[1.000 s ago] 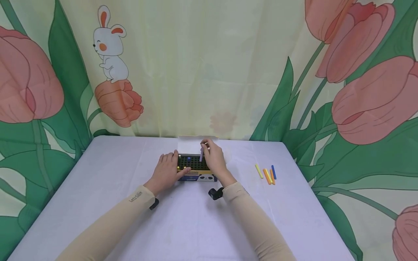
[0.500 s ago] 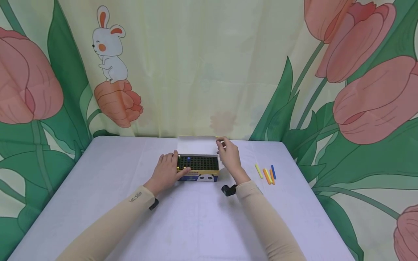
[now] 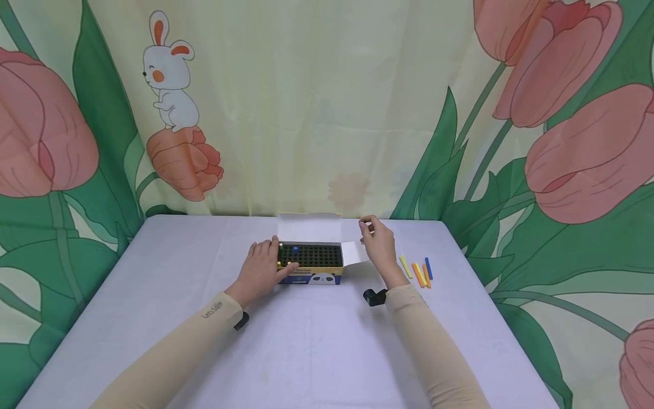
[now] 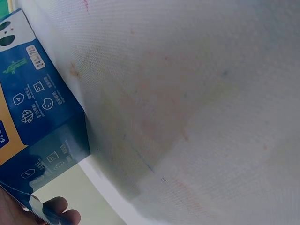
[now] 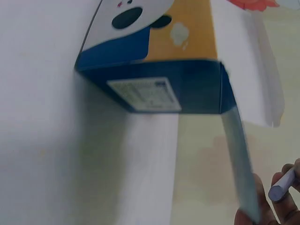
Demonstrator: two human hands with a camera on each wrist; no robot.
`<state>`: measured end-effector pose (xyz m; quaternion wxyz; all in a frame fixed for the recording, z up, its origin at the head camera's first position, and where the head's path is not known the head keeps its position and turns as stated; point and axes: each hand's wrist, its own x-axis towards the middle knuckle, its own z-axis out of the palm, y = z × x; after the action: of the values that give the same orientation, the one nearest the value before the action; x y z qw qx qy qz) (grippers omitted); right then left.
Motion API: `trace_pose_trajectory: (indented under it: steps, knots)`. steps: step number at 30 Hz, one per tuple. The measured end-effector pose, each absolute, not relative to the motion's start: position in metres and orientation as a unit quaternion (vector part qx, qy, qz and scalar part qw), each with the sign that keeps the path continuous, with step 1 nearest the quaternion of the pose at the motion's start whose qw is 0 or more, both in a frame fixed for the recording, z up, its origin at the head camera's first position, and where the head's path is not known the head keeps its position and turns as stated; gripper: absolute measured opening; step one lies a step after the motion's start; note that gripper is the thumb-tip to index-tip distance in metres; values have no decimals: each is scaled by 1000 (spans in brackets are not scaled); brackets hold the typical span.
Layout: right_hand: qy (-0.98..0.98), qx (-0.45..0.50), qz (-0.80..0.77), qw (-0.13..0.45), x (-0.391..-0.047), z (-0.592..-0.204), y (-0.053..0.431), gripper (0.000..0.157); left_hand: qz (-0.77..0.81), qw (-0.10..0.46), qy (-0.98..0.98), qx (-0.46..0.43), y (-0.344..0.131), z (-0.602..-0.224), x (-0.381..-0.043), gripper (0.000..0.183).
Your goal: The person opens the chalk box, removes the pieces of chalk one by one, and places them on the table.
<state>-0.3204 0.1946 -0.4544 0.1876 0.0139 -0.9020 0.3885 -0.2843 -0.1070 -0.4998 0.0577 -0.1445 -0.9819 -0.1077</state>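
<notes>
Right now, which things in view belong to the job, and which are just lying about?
Likely the job:
box, left hand on it
pale stick in right hand
boxed sticks
loose sticks on the table

Just there:
curtain
wrist cameras

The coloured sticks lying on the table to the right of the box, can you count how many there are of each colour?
Yellow sticks: 2
Orange sticks: 2
Blue stick: 1
Total: 5, leaving out the pale purple stick held in the right hand
</notes>
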Motion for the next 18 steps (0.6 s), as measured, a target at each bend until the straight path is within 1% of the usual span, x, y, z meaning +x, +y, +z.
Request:
trace_pose_trajectory:
  steps: [6,13,16,18]
  knots:
    - [-903,-6,396,168,-320,-460,209,27,-108,48,-983,-138,-106,-499,-284,106]
    - [-901,-12,399,171,-318,-467,224,26,-115,48,-982,-142,-107,-499,-284,105]
    - [-909,-19,385,156,-317,-473,233,27,-116,49,-982,-143,-107,-500,-285,105]
    - [-919,-29,370,134,-316,-480,239,27,-116,51,-981,-145,-108,-500,-284,104]
